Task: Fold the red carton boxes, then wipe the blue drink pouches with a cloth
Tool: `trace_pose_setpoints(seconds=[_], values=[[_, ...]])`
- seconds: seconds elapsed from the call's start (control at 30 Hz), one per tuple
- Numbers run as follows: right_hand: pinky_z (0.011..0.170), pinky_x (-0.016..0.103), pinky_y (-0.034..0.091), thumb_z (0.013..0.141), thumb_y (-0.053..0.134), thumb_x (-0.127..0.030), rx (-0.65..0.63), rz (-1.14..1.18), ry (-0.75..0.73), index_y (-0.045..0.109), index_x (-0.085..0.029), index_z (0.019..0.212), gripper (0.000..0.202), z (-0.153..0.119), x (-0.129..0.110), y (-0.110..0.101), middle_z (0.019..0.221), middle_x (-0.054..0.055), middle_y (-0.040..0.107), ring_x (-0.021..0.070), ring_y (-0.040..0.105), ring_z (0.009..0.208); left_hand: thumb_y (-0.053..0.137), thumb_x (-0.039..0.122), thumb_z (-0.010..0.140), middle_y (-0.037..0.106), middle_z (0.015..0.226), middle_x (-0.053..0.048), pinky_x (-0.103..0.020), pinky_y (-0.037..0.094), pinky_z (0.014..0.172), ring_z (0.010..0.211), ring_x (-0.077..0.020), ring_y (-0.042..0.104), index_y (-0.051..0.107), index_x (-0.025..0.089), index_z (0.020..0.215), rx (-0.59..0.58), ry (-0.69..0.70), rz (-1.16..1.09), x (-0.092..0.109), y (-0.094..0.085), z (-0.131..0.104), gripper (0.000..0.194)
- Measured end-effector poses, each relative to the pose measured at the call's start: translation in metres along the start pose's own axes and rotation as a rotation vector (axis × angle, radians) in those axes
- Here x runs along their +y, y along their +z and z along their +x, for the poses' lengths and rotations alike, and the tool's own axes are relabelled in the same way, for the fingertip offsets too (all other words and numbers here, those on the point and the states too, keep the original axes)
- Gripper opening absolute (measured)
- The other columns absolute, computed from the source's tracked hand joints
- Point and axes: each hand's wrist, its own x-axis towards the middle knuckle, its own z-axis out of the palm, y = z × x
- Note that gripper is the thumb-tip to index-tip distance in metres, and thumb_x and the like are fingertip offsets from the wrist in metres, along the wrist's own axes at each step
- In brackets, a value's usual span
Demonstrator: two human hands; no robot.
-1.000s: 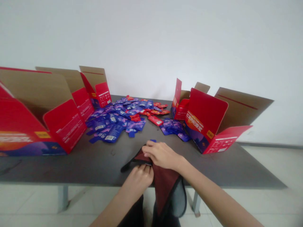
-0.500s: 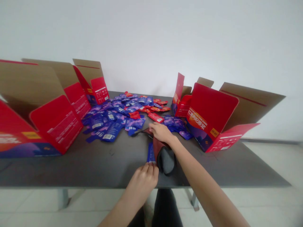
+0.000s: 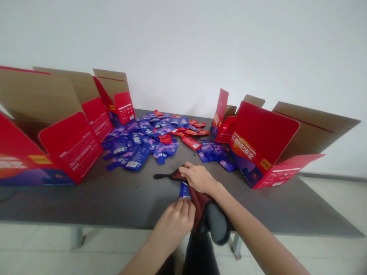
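Observation:
My left hand (image 3: 176, 219) is closed at the table's front edge, its fingertips pinching the near end of a blue sachet (image 3: 185, 191). Just beyond it, my right hand (image 3: 198, 178) grips a folded piece of reddish-brown cloth (image 3: 200, 201) with dark edging. A rounded grey end (image 3: 217, 221) of the cloth hangs over the table edge, and a thin black strap (image 3: 162, 176) sticks out to the left. Part of the sachet lies under the cloth and is hidden. What exactly the cloth item is, I cannot tell.
A heap of blue-purple sachets (image 3: 137, 138) mixed with red sachets (image 3: 191, 143) lies at the table's centre back. A smaller blue pile (image 3: 213, 152) sits right of it. Open red cartons stand left (image 3: 71, 147) and right (image 3: 262, 141) on the grey table (image 3: 114, 202).
My right hand has drawn the cloth toward me, so its grey end now hangs past the table edge. The black strap has shifted left and nearer. My left hand stays at the sachet's end.

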Motion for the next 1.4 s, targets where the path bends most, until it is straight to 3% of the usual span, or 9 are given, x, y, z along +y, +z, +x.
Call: trace_pose_setpoints(seconds=[0.2,0.37,0.43,0.63,0.83,0.97,1.2,1.3,1.4], values=[[0.064,0.025,0.036,0.091,0.035,-0.026,0.043,0.002,0.126,0.051,-0.02,0.102,0.019,0.04,0.03,-0.013,0.099,0.006,0.054,0.0178,0.056,0.084,0.042,0.003,0.083,0.064,0.099,-0.014,-0.033,0.052,0.073,0.094,-0.022,0.061,0.054,0.009,0.107,-0.109,-0.032,-0.137,-0.005,-0.005,0.003,0.028],[0.069,0.024,0.035,0.094,0.029,-0.027,0.211,0.09,-0.009,0.05,-0.019,0.094,0.022,-0.008,0.017,-0.049,0.094,0.004,0.052,0.0134,0.051,0.083,0.043,0.001,0.082,0.063,0.101,-0.017,-0.033,0.051,0.073,0.096,-0.0232,0.059,0.055,0.007,0.105,-0.103,-0.046,-0.123,-0.001,-0.004,0.004,0.027],[0.065,0.023,0.034,0.094,0.031,-0.028,0.184,0.08,-0.11,0.051,-0.021,0.091,0.022,-0.031,0.004,-0.053,0.091,0.002,0.052,0.012,0.05,0.076,0.043,0.001,0.08,0.064,0.097,-0.016,-0.032,0.051,0.069,0.09,-0.0229,0.061,0.056,0.007,0.103,-0.072,-0.035,-0.091,0.0,-0.003,0.005,0.027],[0.054,0.023,0.029,0.092,0.035,-0.028,-0.059,-0.03,-0.21,0.054,-0.023,0.093,0.02,-0.036,-0.02,-0.021,0.096,0.002,0.054,0.0101,0.052,0.066,0.046,0.001,0.077,0.064,0.078,-0.008,-0.031,0.051,0.06,0.072,-0.0212,0.061,0.057,0.011,0.089,-0.04,-0.029,-0.051,0.0,0.0,0.005,0.019],[0.061,0.025,0.036,0.092,0.034,-0.031,-0.036,-0.037,-0.064,0.052,-0.028,0.104,0.022,0.019,0.001,-0.002,0.103,0.003,0.055,0.0146,0.058,0.075,0.047,0.003,0.079,0.064,0.088,-0.011,-0.028,0.051,0.062,0.08,-0.0207,0.061,0.056,0.008,0.097,0.047,0.001,-0.022,0.0,0.003,0.006,0.021],[0.064,0.025,0.037,0.091,0.036,-0.026,0.009,-0.038,0.034,0.053,-0.022,0.101,0.02,0.044,0.02,-0.013,0.096,0.006,0.056,0.0165,0.057,0.079,0.048,0.002,0.079,0.064,0.083,-0.009,-0.029,0.051,0.059,0.077,-0.0206,0.061,0.057,0.011,0.092,0.005,-0.064,-0.086,0.003,0.004,0.011,0.017],[0.068,0.022,0.034,0.095,0.029,-0.03,0.172,0.078,-0.105,0.05,-0.02,0.092,0.024,-0.014,0.001,-0.055,0.093,0.003,0.052,0.0119,0.051,0.079,0.048,0.003,0.08,0.065,0.086,-0.012,-0.03,0.05,0.059,0.079,-0.0215,0.061,0.059,0.008,0.09,-0.023,-0.037,-0.075,0.003,0.002,0.011,0.016],[0.059,0.022,0.031,0.093,0.034,-0.03,0.01,0.037,-0.186,0.053,-0.022,0.093,0.02,-0.031,-0.014,-0.04,0.095,0.002,0.053,0.0106,0.051,0.07,0.049,0.003,0.079,0.065,0.079,-0.01,-0.03,0.05,0.057,0.073,-0.0218,0.06,0.06,0.01,0.083,-0.018,-0.006,-0.06,0.002,0.003,0.01,0.013],[0.057,0.023,0.031,0.092,0.034,-0.031,-0.064,-0.021,-0.168,0.053,-0.025,0.098,0.021,-0.02,-0.016,-0.017,0.098,0.002,0.053,0.0118,0.054,0.07,0.049,0.002,0.078,0.064,0.076,-0.009,-0.03,0.05,0.056,0.071,-0.0217,0.06,0.059,0.01,0.083,0.017,0.013,-0.044,0.0,0.005,0.009,0.014]])
